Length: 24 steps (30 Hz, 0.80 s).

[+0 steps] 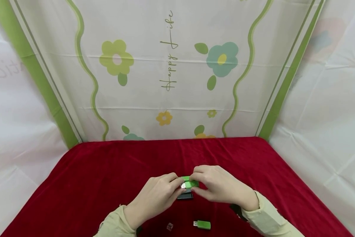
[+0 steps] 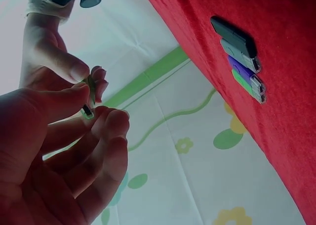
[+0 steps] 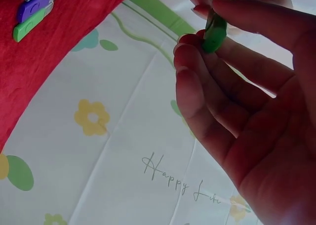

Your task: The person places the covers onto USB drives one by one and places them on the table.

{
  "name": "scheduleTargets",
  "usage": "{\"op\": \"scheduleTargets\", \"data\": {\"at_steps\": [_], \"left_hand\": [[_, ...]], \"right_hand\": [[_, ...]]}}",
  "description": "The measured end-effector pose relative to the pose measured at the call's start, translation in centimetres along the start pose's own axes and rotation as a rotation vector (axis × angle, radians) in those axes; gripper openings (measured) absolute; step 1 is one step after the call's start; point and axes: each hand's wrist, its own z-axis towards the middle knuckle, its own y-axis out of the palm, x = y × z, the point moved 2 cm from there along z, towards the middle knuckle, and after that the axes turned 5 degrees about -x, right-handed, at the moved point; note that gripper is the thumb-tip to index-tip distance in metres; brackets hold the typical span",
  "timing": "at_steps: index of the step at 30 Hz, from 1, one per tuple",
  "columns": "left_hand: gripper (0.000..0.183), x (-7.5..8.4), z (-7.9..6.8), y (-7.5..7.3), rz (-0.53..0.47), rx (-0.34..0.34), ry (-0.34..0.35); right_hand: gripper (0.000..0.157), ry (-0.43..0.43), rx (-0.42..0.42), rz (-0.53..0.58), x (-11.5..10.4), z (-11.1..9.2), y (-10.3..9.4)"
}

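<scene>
A green USB stick [image 1: 192, 184] is held up between both hands above the cloth. My right hand [image 1: 217, 184] pinches its green body between thumb and fingertips. At its connector end, my left hand [image 1: 158, 194] pinches a small clear cap [image 2: 88, 111], partly hidden by the fingertips. Beneath the hands lies a row of capped USB sticks: a black one [image 2: 233, 36], a grey one [image 2: 238, 51], a purple one [image 2: 240, 67] and another green one [image 2: 242, 81]. Closer to me lie an uncapped green USB stick [image 1: 203, 224] and a loose clear cap [image 1: 169, 226].
Red velvet cloth [image 1: 121, 164] covers the table. A white flowered curtain [image 1: 171, 98] hangs behind its far edge, and white sheets [image 1: 322, 131] close off both sides.
</scene>
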Motion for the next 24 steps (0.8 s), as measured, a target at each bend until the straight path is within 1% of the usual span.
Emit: {"op": "scheduleTargets", "data": {"at_steps": [7,13,18,24], "left_hand": [[0.020,-0.20,-0.03,0.04,0.015,-0.011,-0.011],[0.018,-0.41,-0.09,-0.05,0.026,-0.036,-0.030],[0.017,-0.40,-0.18,-0.13,0.026,-0.061,-0.046],[0.017,-0.35,-0.18,-0.21,0.030,-0.072,-0.050]], "right_hand": [[0.022,-0.012,0.008,0.024,0.21,0.08,-0.03],[0.018,0.008,-0.010,0.053,0.44,0.17,0.13],[0.017,0.011,-0.014,0.053,0.45,0.11,0.37],[0.018,0.006,-0.007,0.039,0.42,0.07,0.46]]}}
